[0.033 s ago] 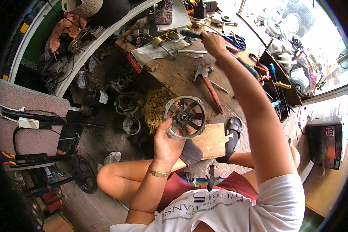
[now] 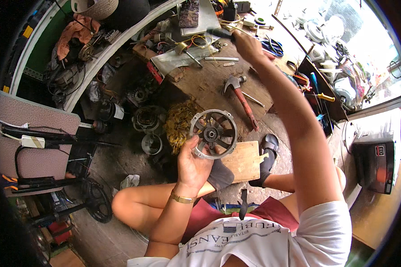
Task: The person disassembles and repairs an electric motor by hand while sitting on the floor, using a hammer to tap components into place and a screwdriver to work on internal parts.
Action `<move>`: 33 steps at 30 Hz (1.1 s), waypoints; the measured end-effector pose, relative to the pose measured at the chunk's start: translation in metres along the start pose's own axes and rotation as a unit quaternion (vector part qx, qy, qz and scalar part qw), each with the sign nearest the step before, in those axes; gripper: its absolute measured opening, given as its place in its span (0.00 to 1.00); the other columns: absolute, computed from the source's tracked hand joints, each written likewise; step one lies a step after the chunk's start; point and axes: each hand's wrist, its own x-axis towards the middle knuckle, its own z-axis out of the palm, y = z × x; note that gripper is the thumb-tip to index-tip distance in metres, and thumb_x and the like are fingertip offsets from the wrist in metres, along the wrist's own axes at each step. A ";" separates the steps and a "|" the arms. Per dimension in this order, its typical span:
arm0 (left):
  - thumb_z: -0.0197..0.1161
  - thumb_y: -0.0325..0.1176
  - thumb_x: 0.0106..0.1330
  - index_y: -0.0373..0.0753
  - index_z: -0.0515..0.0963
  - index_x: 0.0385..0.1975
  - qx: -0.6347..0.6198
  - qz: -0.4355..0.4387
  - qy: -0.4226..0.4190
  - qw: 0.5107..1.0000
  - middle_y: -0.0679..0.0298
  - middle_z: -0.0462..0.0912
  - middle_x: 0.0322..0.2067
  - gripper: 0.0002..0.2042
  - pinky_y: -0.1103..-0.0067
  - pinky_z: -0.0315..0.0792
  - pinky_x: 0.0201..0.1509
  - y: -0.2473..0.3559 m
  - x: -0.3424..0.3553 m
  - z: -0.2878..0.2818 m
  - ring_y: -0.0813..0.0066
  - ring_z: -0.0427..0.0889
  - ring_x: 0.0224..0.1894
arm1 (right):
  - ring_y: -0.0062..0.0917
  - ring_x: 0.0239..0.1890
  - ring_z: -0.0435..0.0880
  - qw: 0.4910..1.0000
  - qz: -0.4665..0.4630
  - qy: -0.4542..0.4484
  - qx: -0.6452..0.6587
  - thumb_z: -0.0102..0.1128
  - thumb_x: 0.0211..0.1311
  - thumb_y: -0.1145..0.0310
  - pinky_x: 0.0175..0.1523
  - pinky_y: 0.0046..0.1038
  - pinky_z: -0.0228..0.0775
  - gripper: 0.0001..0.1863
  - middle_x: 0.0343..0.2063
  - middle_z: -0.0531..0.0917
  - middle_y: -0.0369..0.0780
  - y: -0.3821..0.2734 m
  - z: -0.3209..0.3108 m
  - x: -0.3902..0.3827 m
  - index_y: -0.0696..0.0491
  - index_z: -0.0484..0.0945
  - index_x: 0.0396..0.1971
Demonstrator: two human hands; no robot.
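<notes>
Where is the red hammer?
In the head view, the red hammer lies on the wooden bench, right of centre, just above the round metal wheel in the left hand.

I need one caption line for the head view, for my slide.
Left hand holds a round spoked metal housing; right hand grips a dark-handled tool over the cluttered workbench.

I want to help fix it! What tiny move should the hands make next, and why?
Probably bring the right hand back from the bench with the dark-handled tool it grips. The left hand holds the round metal spoked cover up and ready, with nothing working on it yet.
</notes>
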 end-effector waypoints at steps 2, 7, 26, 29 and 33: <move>0.53 0.41 0.64 0.45 0.69 0.54 0.005 0.011 -0.021 1.000 0.59 0.73 0.51 0.19 0.70 0.69 0.50 -0.001 0.000 -0.006 0.63 0.72 0.52 | 0.43 0.28 0.82 0.997 0.047 0.048 0.049 0.49 0.64 0.67 0.29 0.41 0.74 0.11 0.31 0.81 0.50 0.003 -0.050 -0.002 0.54 0.68 0.43; 0.55 0.41 0.64 0.45 0.69 0.55 -0.074 -0.015 -0.032 0.997 0.53 0.72 0.53 0.20 0.71 0.69 0.50 0.002 -0.013 -0.003 0.59 0.73 0.52 | 0.31 0.44 0.79 0.812 -0.029 0.147 0.565 0.46 0.67 0.58 0.46 0.30 0.70 0.18 0.45 0.78 0.46 -0.003 -0.229 -0.112 0.55 0.71 0.49; 0.51 0.33 0.65 0.45 0.61 0.58 0.006 0.054 -0.148 0.988 0.64 0.73 0.50 0.20 0.75 0.69 0.50 -0.006 -0.092 0.010 0.76 0.74 0.46 | 0.44 0.44 0.78 0.713 -0.047 0.174 0.677 0.54 0.65 0.62 0.51 0.53 0.70 0.20 0.41 0.73 0.55 -0.159 -0.263 -0.323 0.52 0.57 0.49; 0.51 0.33 0.65 0.45 0.61 0.57 0.013 0.060 -0.165 0.984 0.65 0.73 0.50 0.20 0.76 0.70 0.50 -0.008 -0.094 0.009 0.77 0.74 0.46 | 0.43 0.44 0.78 0.717 -0.047 0.168 0.675 0.54 0.65 0.62 0.51 0.51 0.70 0.20 0.41 0.74 0.55 -0.160 -0.264 -0.328 0.52 0.57 0.49; 0.51 0.33 0.64 0.44 0.62 0.56 0.027 0.061 -0.149 0.987 0.65 0.73 0.49 0.20 0.77 0.69 0.50 -0.011 -0.099 0.013 0.78 0.73 0.45 | 0.45 0.43 0.78 0.739 -0.024 0.154 0.656 0.55 0.64 0.60 0.52 0.50 0.71 0.22 0.40 0.73 0.54 -0.158 -0.262 -0.336 0.52 0.56 0.50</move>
